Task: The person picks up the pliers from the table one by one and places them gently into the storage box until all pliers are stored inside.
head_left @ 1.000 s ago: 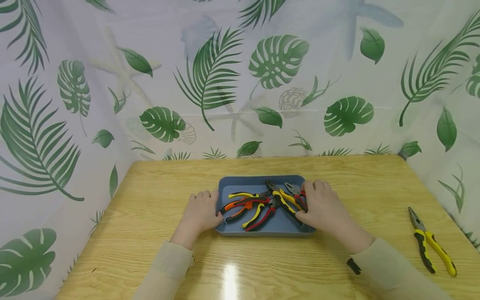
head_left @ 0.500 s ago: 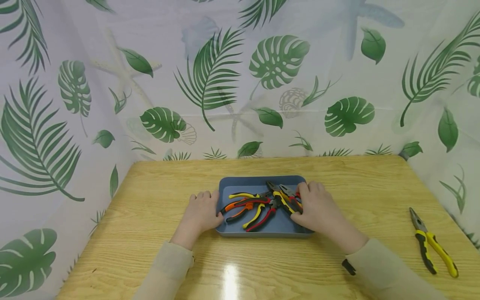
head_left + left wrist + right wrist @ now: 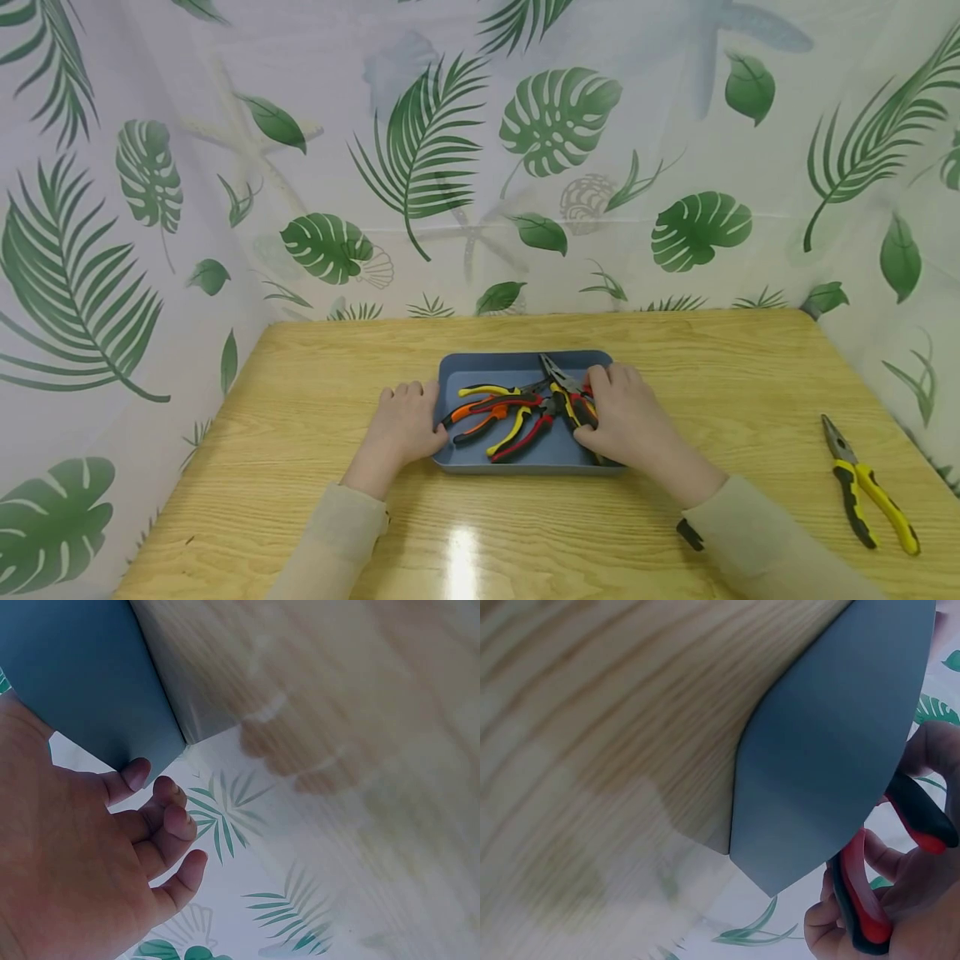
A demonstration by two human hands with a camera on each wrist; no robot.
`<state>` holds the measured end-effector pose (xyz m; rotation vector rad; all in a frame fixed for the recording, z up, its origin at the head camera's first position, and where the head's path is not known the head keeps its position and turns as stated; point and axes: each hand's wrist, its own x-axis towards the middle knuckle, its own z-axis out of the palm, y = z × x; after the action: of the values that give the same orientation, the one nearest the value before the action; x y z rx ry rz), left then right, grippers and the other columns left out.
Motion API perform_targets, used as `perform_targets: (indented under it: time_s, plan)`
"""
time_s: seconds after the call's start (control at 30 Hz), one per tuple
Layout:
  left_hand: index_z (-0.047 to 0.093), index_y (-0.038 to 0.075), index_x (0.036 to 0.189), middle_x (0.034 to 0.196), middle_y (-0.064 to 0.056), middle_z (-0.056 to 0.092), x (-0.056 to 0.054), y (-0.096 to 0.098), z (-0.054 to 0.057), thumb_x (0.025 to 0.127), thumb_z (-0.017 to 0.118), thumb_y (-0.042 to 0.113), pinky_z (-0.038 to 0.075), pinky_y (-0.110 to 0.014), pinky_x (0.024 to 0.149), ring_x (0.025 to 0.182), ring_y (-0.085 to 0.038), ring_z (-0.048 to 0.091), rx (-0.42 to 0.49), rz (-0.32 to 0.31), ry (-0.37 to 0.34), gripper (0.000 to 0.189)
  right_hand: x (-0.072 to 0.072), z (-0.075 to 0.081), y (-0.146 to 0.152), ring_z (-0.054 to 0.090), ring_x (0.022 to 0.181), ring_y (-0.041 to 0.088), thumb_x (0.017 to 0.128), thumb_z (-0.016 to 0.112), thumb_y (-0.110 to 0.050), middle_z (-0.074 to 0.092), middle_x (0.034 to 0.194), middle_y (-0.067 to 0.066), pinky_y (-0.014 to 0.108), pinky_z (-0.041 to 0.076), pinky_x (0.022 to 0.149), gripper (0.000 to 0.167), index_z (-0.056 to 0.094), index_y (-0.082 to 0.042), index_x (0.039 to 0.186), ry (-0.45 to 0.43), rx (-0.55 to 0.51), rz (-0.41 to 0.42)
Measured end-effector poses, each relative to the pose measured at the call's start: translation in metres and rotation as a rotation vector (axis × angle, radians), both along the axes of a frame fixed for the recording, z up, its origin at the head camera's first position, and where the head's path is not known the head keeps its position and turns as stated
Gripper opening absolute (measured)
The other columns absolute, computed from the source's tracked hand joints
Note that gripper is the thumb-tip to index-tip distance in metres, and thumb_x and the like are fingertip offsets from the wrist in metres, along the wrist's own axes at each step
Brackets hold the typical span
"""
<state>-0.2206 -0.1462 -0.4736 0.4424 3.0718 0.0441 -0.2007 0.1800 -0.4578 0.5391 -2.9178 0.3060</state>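
A blue-grey tray (image 3: 525, 469) lies on the table with several pliers in it, their handles yellow, orange or red with black. My left hand (image 3: 401, 425) grips the tray's left end, its thumb at the rim; in the left wrist view that hand (image 3: 97, 847) touches the tray wall (image 3: 97, 682). Over the tray's right end, my right hand (image 3: 624, 417) holds red-and-black-handled pliers (image 3: 564, 377), their metal jaws pointing up and left. Both of their spread handles (image 3: 862, 892) show beyond the tray wall in the right wrist view. My right palm hides part of the tray's right end.
Long-nose pliers (image 3: 855, 483) with yellow and black handles lie apart on the wooden table (image 3: 315, 358), far to the right. A leaf-printed cloth (image 3: 450, 167) hangs behind and along both sides of the table.
My right hand has moved slightly left over the tray, bringing the red-and-black pliers with it across the yellow-and-black ones. My left hand and the tray stay in place.
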Motion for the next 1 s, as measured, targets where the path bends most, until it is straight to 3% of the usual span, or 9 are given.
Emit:
perform_targets:
  time_s: [0.6,1.0]
  plan:
    - [0.054,0.006,0.146,0.132,-0.02,0.065,0.0,0.0,0.0,0.095,0.07,0.036,0.045,-0.052,0.098,0.122,-0.038,0.061,0.01,-0.001,-0.008,0.061,-0.005,-0.001,-0.013,0.047,0.088,0.029,0.079,0.077,-0.029,0.057,0.105,0.019,0.043,0.043,0.071,0.058,0.056,0.002,0.123,0.015,-0.01,0.018]
    - [0.054,0.006,0.145,0.131,-0.02,0.066,-0.002,0.0,-0.001,0.095,0.07,0.035,0.044,-0.051,0.098,0.12,-0.037,0.061,0.007,0.001,-0.011,0.06,-0.009,-0.002,-0.024,0.044,0.086,0.029,0.079,0.078,-0.028,0.056,0.101,0.017,0.04,0.039,0.071,0.053,0.056,0.0,0.119,0.044,-0.011,0.053]
